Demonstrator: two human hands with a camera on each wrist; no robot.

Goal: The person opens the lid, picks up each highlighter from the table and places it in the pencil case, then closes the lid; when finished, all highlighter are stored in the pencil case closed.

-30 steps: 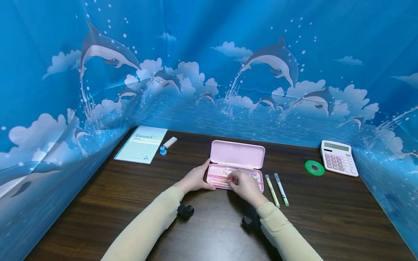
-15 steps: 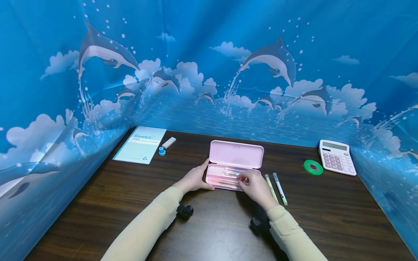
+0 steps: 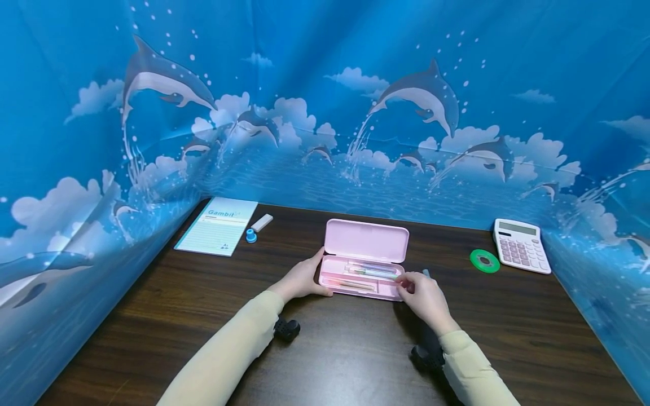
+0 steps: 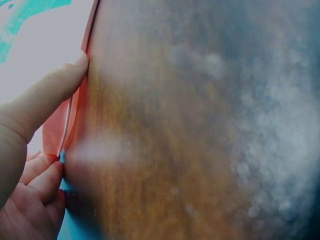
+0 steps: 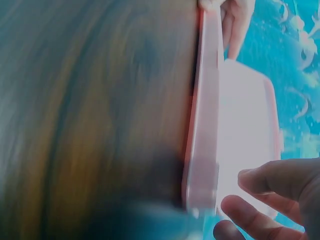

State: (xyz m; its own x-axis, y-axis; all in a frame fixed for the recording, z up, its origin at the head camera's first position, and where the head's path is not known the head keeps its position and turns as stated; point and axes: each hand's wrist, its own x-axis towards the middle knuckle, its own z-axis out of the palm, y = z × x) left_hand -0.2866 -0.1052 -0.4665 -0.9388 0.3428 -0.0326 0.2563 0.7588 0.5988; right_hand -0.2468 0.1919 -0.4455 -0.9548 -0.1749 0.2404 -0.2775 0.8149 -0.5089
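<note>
A pink pencil case (image 3: pixel 365 241) lies with its lid raised and tipped back. Several slim pens (image 3: pixel 373 271) rest in its inner tray, some in the back part and others in the front compartment. My left hand (image 3: pixel 302 277) holds the case's left end, thumb (image 4: pixel 60 86) on the front edge and the other fingers around the end. At the right end, my right hand (image 3: pixel 424 296) has its fingertips right at the rim. In the right wrist view its thumb and fingers are loosely bent and apart, with nothing between them.
One pen's end (image 3: pixel 426 273) shows behind my right hand. A Gambit notepad (image 3: pixel 217 226), a white block (image 3: pixel 262 223) and a small blue object (image 3: pixel 251 235) lie at left. Green tape (image 3: pixel 484 261) and a calculator (image 3: pixel 521 246) lie at right, before a dolphin-print curtain.
My right hand has moved right, from over the middle of the tray to its right end, uncovering the pens inside and hiding most of the pens beside the case. My left hand stays put.
</note>
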